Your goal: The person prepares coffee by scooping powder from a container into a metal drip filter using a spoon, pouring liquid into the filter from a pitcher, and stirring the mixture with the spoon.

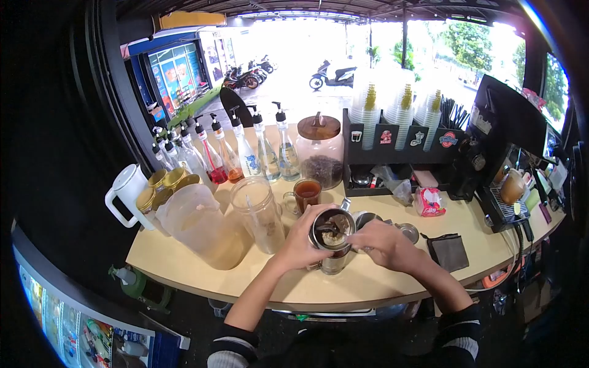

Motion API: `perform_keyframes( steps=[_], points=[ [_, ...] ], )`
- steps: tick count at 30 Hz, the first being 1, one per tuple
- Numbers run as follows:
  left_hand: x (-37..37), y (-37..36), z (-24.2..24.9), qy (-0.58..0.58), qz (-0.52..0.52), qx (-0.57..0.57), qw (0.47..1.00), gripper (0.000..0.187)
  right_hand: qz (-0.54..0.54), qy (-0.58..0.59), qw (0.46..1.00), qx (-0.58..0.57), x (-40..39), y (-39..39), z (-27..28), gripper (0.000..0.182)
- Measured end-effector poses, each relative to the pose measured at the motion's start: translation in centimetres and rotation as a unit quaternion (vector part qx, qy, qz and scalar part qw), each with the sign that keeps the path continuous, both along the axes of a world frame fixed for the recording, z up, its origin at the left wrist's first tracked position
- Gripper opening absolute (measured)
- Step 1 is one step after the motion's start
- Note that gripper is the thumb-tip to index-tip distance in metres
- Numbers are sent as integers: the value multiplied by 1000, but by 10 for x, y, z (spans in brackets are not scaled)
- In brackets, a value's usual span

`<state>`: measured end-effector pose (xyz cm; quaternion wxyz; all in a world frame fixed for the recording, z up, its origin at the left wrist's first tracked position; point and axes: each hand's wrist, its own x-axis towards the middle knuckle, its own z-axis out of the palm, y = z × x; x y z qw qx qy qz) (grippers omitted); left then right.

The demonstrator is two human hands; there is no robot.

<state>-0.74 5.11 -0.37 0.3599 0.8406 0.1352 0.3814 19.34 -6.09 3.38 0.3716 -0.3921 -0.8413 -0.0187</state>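
Note:
My left hand (302, 244) is wrapped round the side of a metal pitcher (316, 238), which is tipped so that its mouth faces me. Inside lie something dark and a pale brown froth. My right hand (386, 244) is closed at the pitcher's right rim, its fingers pinched on what looks like a thin spoon handle reaching inside. Directly beneath the pitcher stands a clear glass (334, 265), partly hidden by it. Just behind my left hand is a glass mug of reddish-brown drink (307, 195). Metal lids or small cups (407, 232) lie beyond my right hand.
Left on the counter (294, 293) stand a large frosted jug (205, 227), a clear jar (259, 214), a white pitcher (127, 193) and several pump bottles (250, 153). Behind are a wooden-lidded jar (320, 150) and a cup rack (405, 138). Right: a dark cloth (450, 253), a tissue pack (430, 202), a coffee machine (506, 196).

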Motion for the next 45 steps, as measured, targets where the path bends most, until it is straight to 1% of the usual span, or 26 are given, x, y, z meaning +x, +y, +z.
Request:
perform_keyframes(
  steps=[3,5,6,8,9,10,11,12,14,18,19,20,21,23,24,26,27,29,30,31,32,33,35,39,41,45],
  points=[
    [1,2,-1,24,-19,-10,999,81,-2,-12,1000,-18,1,-1,-1,37],
    [1,0,-1,17,-27,-28,999,80,-36,30,999,-7,6,1,-1,32],
    [2,0,-1,8,-33,-44,998,79,-34,30,999,-7,3,0,-2,32],
    [2,1,-2,3,-39,-48,998,80,12,48,998,-34,-5,-4,-3,28],
    [3,1,-3,-2,-46,-53,998,81,12,49,998,-35,-3,-3,-5,28],
    [3,0,-4,0,-47,-55,997,81,-33,48,998,-12,-1,-1,-7,25],
    [3,0,-4,1,-32,-29,999,81,-79,47,996,11,1,0,-9,21],
    [4,-1,-5,2,-17,-3,1000,82,-80,48,996,10,0,-2,-9,21],
    [7,-2,-6,-14,-15,-16,1000,84,-29,168,982,-81,-3,-6,-7,17],
    [14,-1,-15,-57,-18,-44,997,85,-33,185,978,-91,-2,-3,-14,15],
    [13,0,-14,-55,-19,-44,997,85,-30,215,972,-89,0,0,-16,14],
    [12,2,-13,-49,-4,8,999,85,-26,244,966,-88,1,2,-17,14],
    [11,3,-12,-44,12,61,997,85,-26,244,965,-88,1,1,-18,14],
    [11,2,-11,-53,1,41,998,84,5,272,952,-140,2,0,-20,14],
    [11,1,-10,-64,-9,20,998,82,5,273,952,-141,1,1,-20,14],
    [11,1,-9,-70,-11,6,997,82,-24,251,965,-73,1,4,-19,12],
    [11,2,-9,-78,-11,-7,997,82,-24,251,965,-73,1,4,-18,12],
    [10,3,-9,-77,-10,-7,997,81,7,253,958,-133,2,1,-16,11],
    [9,4,-9,-78,-10,-6,997,81,8,253,958,-134,2,1,-14,11],
    [9,5,-8,-77,-9,-7,997,81,-4,243,964,-110,1,2,-12,10],
    [8,5,-5,-66,-6,9,998,81,-17,232,969,-87,1,3,-11,9],
    [8,5,-3,-54,-3,25,998,81,-18,233,968,-88,2,3,-10,9],
    [7,4,0,-58,-1,21,998,81,18,247,957,-150,4,2,-9,9],
    [5,5,1,-61,0,26,998,81,17,228,963,-145,4,1,-7,9],
    [5,5,1,-66,-1,23,998,81,18,250,952,-175,6,1,-10,11],
    [3,7,3,-68,2,30,997,81,33,231,956,-178,4,-5,-10,14]
  ],
)
